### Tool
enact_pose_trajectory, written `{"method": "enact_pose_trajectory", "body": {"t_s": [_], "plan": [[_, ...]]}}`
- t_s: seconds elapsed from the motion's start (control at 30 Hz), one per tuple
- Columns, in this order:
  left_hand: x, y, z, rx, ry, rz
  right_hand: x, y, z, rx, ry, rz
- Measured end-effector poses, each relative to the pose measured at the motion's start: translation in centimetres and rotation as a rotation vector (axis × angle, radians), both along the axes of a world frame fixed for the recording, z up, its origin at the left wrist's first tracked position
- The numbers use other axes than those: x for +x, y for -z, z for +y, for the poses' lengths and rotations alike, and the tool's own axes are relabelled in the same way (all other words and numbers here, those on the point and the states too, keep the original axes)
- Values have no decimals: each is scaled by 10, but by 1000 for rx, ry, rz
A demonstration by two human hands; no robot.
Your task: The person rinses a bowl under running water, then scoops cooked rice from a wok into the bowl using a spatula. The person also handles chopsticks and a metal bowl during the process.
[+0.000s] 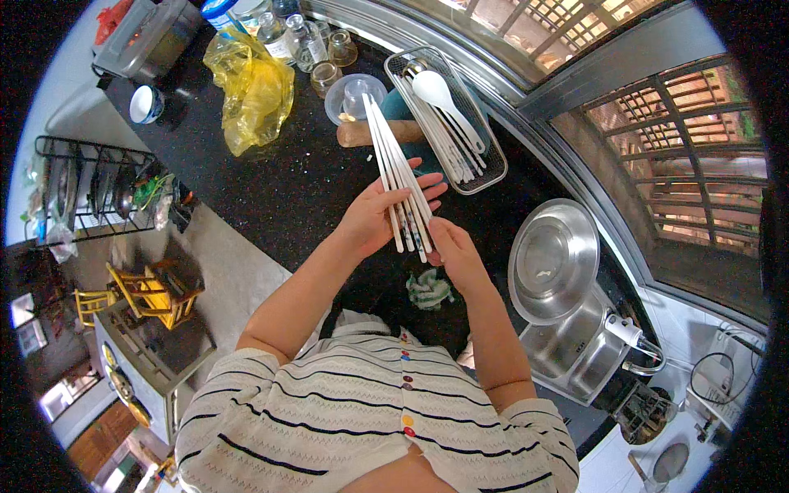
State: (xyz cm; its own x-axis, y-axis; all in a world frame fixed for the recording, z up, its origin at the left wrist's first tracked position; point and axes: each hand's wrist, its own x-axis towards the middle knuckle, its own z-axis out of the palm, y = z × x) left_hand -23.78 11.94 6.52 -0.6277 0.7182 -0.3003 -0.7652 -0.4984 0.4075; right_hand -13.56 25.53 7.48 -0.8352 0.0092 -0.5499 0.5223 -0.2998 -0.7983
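Several white chopsticks [393, 164] with blue-patterned ends lie fanned out in my hands above the black counter. My left hand [371, 215] holds them from beneath, its thumb across them and its other fingers reaching out past their right side. At their patterned lower ends, my right hand [454, 248] pinches the bundle between thumb and fingers. Just beyond, a wire-mesh basket [491, 182] contains more chopsticks and a white spoon [444, 97]. The far tips of the held chopsticks overlap a clear plastic bowl [333, 100] and a brown wooden roller [356, 134].
A crumpled yellow plastic bag [251, 90], glass jars [341, 49] and a small white-and-blue cup [146, 105] stand along the far left. A green-and-white cloth [429, 289] lies close to my body. On the right, a steel basin [552, 261] rests by the sink [567, 361], below the window.
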Motion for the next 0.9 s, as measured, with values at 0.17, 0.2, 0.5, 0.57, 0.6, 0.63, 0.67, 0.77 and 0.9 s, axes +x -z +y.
{"method": "enact_pose_trajectory", "body": {"t_s": [0.17, 0.2, 0.5, 0.57, 0.6, 0.63, 0.67, 0.77, 0.9], "plan": [[3, 9, -2, -111, -32, -42, -8, -2, 4, 312, -137, 22], [0, 12, -3, -57, -53, -23, -12, -3, 12, 404, -207, 33], [-16, -2, -5, -87, -169, -32, -75, 27, 86, 1197, 4, 544], [-17, -2, -7, -21, -169, -42, -78, 5, 71, 879, -7, 391], [-17, -3, -7, 4, -177, -42, -75, -7, 62, 722, -14, 311], [-18, -3, -6, 2, -174, -39, -71, -16, 54, 594, -88, 226], [-19, -4, -5, -1, -170, -36, -64, -19, 43, 460, -131, 197], [-21, -16, -3, 48, -122, -23, -48, -23, 21, 182, -205, 105], [-21, -17, -2, 49, -76, -14, -41, -24, 22, 143, -201, 56]]}}
